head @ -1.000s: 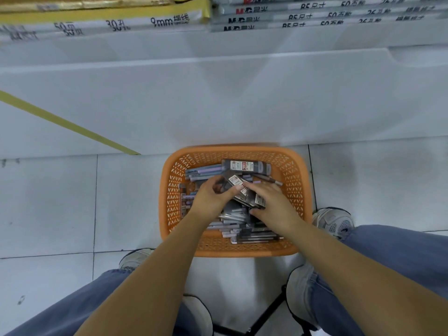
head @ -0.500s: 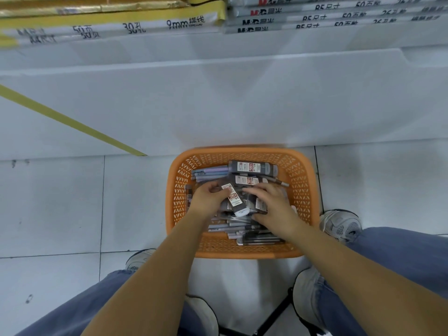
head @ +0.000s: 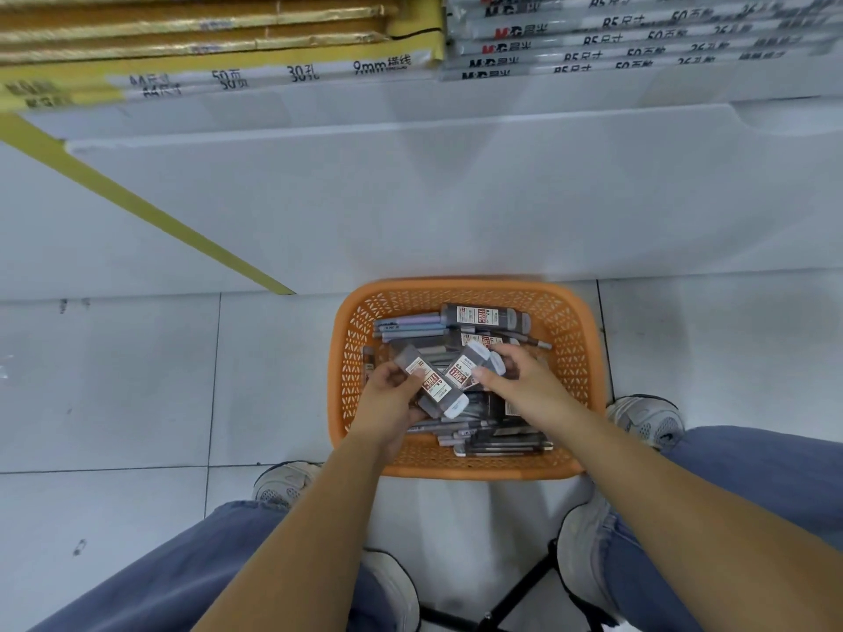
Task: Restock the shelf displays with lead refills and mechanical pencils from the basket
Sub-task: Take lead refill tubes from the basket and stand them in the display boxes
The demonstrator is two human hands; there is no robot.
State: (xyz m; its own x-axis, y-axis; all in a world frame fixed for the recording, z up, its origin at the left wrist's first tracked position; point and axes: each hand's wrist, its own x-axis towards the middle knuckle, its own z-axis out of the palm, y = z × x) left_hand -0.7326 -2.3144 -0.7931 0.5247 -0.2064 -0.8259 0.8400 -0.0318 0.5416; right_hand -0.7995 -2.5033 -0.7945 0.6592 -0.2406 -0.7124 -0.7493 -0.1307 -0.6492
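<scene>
Low, both grips [head: 387, 399] round refill cases [head: 432, 384]

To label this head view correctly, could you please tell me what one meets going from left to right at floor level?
Left shoe → left hand, holding a refill box → right hand, pinching a second refill box → right shoe.

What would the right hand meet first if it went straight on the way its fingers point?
Probably the lead refill case held by the left hand: the right hand, pinching its own 0.5 refill case, points left at it. Depth is unclear.
</scene>
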